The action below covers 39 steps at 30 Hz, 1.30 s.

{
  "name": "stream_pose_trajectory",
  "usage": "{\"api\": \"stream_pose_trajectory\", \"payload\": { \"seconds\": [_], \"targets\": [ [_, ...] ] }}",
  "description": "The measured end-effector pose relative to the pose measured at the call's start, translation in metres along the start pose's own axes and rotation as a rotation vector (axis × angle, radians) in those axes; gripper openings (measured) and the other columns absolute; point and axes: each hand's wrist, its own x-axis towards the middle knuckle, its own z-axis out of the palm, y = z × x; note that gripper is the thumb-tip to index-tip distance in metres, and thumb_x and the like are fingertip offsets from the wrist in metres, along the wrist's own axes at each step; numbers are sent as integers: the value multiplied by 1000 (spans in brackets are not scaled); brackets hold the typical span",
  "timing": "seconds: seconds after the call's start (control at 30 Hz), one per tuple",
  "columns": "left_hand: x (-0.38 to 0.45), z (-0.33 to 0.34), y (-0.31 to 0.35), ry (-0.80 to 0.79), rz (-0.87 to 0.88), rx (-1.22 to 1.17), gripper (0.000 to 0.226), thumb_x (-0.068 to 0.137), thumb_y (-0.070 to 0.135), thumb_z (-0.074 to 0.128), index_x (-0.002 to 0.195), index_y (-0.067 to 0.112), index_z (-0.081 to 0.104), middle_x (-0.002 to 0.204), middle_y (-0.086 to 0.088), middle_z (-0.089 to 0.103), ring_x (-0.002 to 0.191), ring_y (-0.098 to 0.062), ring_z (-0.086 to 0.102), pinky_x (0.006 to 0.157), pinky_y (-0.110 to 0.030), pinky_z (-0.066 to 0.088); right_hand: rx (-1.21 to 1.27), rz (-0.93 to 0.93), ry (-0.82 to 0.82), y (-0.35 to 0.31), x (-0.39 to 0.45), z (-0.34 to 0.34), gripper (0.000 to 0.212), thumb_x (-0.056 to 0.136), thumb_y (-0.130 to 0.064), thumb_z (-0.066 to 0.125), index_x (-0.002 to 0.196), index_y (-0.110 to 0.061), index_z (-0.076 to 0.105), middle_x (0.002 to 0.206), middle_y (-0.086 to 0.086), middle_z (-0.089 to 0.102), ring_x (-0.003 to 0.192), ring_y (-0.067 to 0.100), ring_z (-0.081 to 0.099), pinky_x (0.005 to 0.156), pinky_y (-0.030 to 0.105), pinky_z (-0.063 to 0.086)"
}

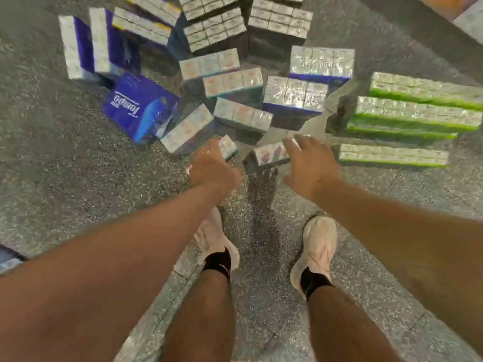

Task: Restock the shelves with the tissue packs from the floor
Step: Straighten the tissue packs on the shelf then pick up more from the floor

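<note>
Floor: grey speckled floor (78, 158) carries everything; you stand at its near edge looking straight down.
Your left hand: left hand (211, 165) reaches down at a small tissue pack (227, 146); the fingers are hidden behind the back of the hand, so I cannot tell if they grip it or only touch it. Frame is blurred here.
Your right hand: right hand (309, 163) hangs over the floor with fingers spread and fairly straight, fingertips at the right end of a purple-printed tissue pack (271, 154); touching or just above it, cannot tell.
Task packs near you: both small packs lie just beyond your hands, near each other but apart, between the blue bundle and the green stack.
Blue bundle: big blue Tempo pack (138, 108) lies tilted to the left, print upside down to you.
Teal packs: several loose teal-edged packs (243, 114) sit in the middle, angled different ways.
Green stack: green-edged packs (415, 113) piled on the right, one more flat pack (392, 155) just in front of the pile.
Purple-edged packs: two foil-topped bundles (321, 62) behind the middle.
Far edge: stacked grey cases (279, 19) and upright purple-sided packs (86, 45).
Feet: pale left shoe (211, 236) and right shoe (317, 246), black socks, bare legs below your arms.
</note>
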Motion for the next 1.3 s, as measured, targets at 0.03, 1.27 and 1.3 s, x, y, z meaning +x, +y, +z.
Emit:
{"api": "stream_pose_trajectory", "payload": {
  "seconds": [0.03,1.27,1.3],
  "targets": [
    [17,14,-6,17,22,71,74,73,44,75,131,15,40,127,-15,53,117,-34,51,92,-41,49,-31,-8,2,-2,16,16,78,85,-33,68,149,-22,25,157,11,27,143,33,27,113,50,29],
    [-399,-529,-28,493,-146,-221,58,67,24,75,119,34,50,106,-6,71,97,-31,66,72,-34,49,-279,-827,371,-192,-247,-528,48,88,-42,59,126,-17,45,116,13,63,109,34,56,82,38,45],
    [-429,-543,-41,523,-178,-225,55,68,23,74,117,34,52,106,-6,71,97,-31,65,72,-34,48,-294,-895,376,-213,-269,-544,47,90,-40,59,129,-17,45,120,13,62,112,34,56,85,37,43]
  ]
}}
